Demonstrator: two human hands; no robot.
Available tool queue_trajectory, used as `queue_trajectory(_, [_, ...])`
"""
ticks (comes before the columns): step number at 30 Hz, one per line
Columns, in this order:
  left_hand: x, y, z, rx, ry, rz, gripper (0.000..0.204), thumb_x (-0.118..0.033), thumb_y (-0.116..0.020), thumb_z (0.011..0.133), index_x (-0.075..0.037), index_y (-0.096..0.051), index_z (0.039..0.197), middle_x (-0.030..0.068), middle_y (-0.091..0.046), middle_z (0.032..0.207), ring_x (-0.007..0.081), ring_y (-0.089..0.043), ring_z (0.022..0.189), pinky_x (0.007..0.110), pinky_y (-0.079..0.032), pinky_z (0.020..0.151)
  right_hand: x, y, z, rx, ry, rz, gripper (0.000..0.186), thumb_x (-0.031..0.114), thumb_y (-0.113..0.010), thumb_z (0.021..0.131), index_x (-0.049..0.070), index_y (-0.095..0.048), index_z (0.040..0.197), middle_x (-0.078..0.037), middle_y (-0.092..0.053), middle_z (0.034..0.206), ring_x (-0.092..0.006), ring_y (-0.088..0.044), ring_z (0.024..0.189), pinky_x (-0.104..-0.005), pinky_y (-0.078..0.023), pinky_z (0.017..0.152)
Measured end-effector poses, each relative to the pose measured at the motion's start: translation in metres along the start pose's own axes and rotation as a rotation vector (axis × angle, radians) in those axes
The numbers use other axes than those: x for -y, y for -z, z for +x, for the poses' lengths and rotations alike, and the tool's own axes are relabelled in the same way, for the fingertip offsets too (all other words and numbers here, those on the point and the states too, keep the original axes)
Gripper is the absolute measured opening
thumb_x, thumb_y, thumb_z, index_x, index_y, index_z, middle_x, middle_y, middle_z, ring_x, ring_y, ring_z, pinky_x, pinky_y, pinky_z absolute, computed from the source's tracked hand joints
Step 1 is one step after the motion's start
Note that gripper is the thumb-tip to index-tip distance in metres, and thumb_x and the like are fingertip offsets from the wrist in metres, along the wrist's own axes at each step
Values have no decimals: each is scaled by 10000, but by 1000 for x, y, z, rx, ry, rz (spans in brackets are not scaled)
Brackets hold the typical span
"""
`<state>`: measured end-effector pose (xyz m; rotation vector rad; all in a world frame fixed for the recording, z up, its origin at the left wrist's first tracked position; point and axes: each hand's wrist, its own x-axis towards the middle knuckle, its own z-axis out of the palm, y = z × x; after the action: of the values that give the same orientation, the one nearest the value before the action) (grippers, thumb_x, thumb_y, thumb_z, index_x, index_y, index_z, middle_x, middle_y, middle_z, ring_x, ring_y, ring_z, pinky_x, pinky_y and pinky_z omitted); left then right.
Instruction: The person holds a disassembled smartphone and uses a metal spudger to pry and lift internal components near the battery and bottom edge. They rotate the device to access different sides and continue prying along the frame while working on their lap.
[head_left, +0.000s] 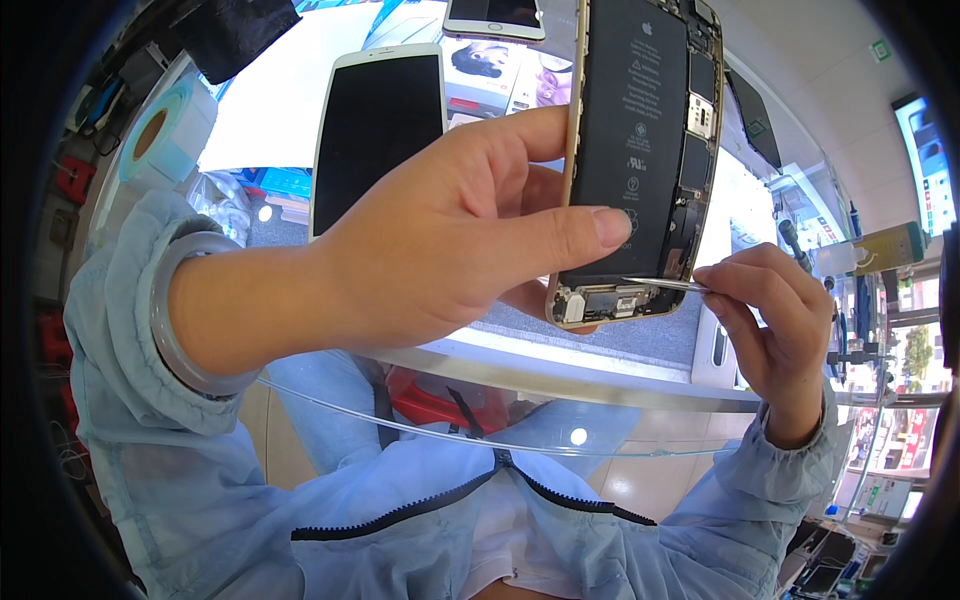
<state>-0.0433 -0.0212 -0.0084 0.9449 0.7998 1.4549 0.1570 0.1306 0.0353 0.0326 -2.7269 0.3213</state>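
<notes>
An opened smartphone [703, 150] with a gold-coloured frame is held up, tilted, over the worktop. Its black battery [635, 110] and inner parts face me. My left hand [430, 230] grips it from the left, thumb pressed on the battery's lower part and fingers behind the frame. In my right hand [775, 310], thumb and fingers pinch slim silver tweezers [665, 284]. Their tip points left and lies at the battery's lower edge, just above the bottom connector parts. Behind my left hand rests a white-framed phone screen [380, 130], its lower part hidden.
Another white phone [495, 14] lies at the far edge, beside printed boxes [484, 70]. A roll of pale film [168, 135] stands at the left, near a black pouch [235, 38]. The worktop's curved front edge [560, 378] runs before me. A yellowish bottle [888, 250] is at right.
</notes>
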Motion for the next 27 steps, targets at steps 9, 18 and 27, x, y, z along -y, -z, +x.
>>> queue_trajectory(9, [-2,0,-1,-44,5,4,399,-65,-516,912,-43,-408,1295,96,-584,1159,149,-597,1024,293,-525,847,3,-8,-3,-127,49,-68,166,-25,-722,683,7,-649,828,-103,-586,731,-190,-583,606,-254,-433,482])
queue_trajectory(18, [-3,0,-1,-40,-10,3,396,-80,-530,910,-51,-419,1289,94,-602,1126,144,-622,969,280,-552,781,2,-12,-5,-199,57,-78,186,-31,-746,660,6,-653,816,-94,-589,735,-166,-570,599,-236,-422,478])
queue_trajectory(27, [-3,-1,-3,-26,-10,16,395,-91,-531,911,-50,-416,1287,95,-604,1120,150,-627,960,280,-560,761,0,-13,-6,-241,119,-110,185,-43,-746,647,15,-645,790,-88,-584,744,-160,-562,598,-235,-411,468])
